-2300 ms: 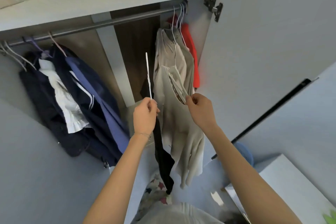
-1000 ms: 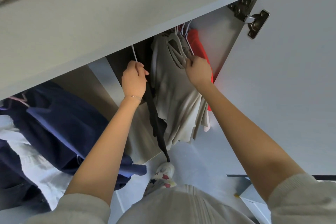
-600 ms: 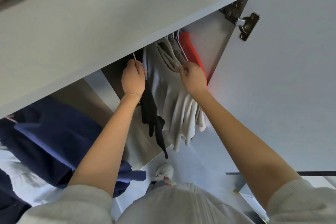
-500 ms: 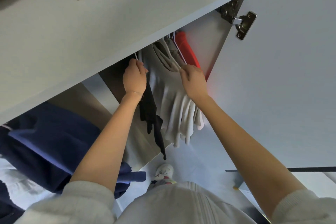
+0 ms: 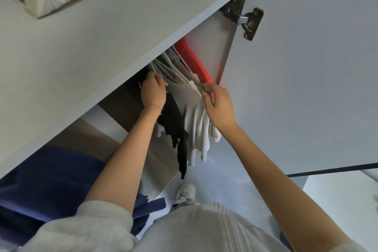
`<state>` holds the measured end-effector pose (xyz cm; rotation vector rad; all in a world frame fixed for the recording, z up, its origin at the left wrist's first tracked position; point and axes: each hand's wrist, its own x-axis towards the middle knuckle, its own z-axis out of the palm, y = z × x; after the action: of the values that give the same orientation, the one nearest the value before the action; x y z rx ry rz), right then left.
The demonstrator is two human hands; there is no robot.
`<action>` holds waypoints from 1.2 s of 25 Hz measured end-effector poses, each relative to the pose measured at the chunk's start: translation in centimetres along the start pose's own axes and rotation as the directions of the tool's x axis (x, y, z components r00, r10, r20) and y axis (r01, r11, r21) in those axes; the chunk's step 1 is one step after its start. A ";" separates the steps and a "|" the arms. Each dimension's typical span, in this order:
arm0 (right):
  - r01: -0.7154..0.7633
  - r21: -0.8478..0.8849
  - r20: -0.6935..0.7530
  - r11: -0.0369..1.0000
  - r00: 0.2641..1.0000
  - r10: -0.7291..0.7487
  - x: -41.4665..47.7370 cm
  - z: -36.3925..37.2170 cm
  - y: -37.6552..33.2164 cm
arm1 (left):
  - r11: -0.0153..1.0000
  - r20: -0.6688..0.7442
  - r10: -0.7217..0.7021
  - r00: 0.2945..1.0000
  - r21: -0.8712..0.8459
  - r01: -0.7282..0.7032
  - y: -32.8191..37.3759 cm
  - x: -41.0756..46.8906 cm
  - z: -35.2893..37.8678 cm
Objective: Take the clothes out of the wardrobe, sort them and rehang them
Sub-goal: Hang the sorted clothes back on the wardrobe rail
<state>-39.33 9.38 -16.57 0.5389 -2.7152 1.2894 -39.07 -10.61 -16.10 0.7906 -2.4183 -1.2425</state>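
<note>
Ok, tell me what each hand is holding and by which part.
Left hand grips the thin white hanger carrying the black garment, near its neck. Right hand pinches the hanging off-white top at its shoulder edge.

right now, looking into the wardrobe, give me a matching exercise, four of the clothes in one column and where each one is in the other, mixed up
Things
1. red garment
2. black garment
3. white garment
4. navy clothes

Places
A. pinched at its top by the right hand
B. hanging just below the left hand, whose fingers curl round a white hanger
C. against the wardrobe's side wall, at the end with the hinge
D. at the left end of the wardrobe

Pairs: 1-C, 2-B, 3-A, 4-D
</note>
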 end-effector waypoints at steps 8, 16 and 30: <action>-0.071 0.004 0.003 0.997 0.997 0.071 0.0 -0.6 0.2 | 0.999 0.039 -0.020 0.999 -0.035 0.022 0.3 0.5 1.3; -0.139 -0.105 0.003 0.985 0.990 0.140 -2.7 -1.9 2.2 | 0.974 -0.045 -0.094 0.995 -0.209 0.083 2.1 -2.6 3.3; -0.422 -0.223 -0.334 0.879 0.880 0.338 -23.6 -12.2 5.2 | 0.688 0.271 0.701 0.660 -0.009 -0.726 3.3 -21.5 9.7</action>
<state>-19.99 28.22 -17.89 -0.2174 -2.7640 0.9063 -27.81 10.08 -19.42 -0.3583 -2.5784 -0.9195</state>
